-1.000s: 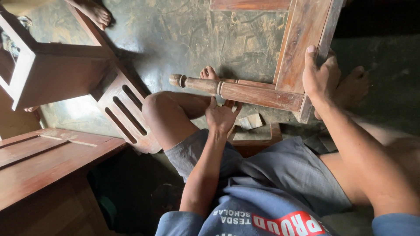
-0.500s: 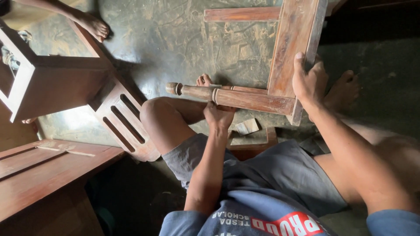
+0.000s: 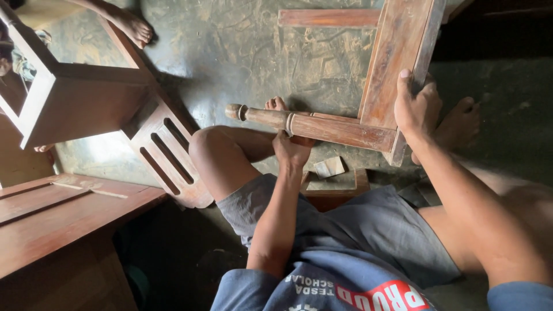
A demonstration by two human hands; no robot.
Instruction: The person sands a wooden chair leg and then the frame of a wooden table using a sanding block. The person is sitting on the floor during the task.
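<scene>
Since the earlier frame, left hand [image 3: 292, 148] has closed up under the turned wooden leg [image 3: 311, 126], seemingly gripping it. Right hand [image 3: 417, 109] clamps the wooden frame [image 3: 397, 52] rail. Frame lies over the floor [image 3: 242, 52], across the knees.

Wooden furniture frame [image 3: 397, 55], reddish-brown with worn, dusty finish, held tilted above the floor. Its turned leg [image 3: 311, 125], round with ring mouldings and a knob end, projects sideways across the person's knees; flat rails meet at the corner.
</scene>
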